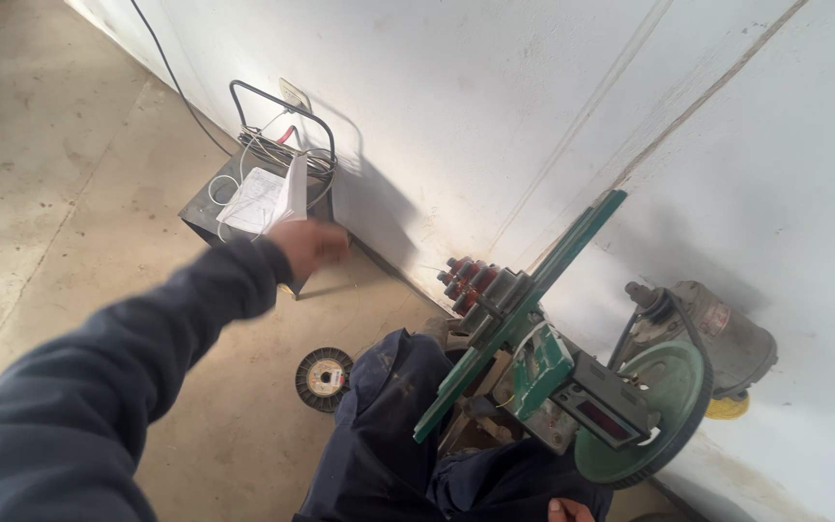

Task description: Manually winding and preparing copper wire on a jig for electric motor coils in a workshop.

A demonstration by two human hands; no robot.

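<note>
My left hand [309,246] is stretched out ahead in a dark blue sleeve, blurred with motion, and sits right at a white folded paper [265,199] lying on a dark metal box [207,209]. Whether the fingers grip the paper I cannot tell. Only a fingertip of my right hand [561,508] shows at the bottom edge, by my knee. In front of my lap stands a green winding machine [533,333] with a long green bar, a green wheel [657,414] and a small counter box [609,404].
The box carries a black tube handle and coiled wires [282,145] by a white wall [553,116]. A small spool of wire [324,378] lies on the concrete floor. A grey motor [717,338] sits against the wall behind the wheel.
</note>
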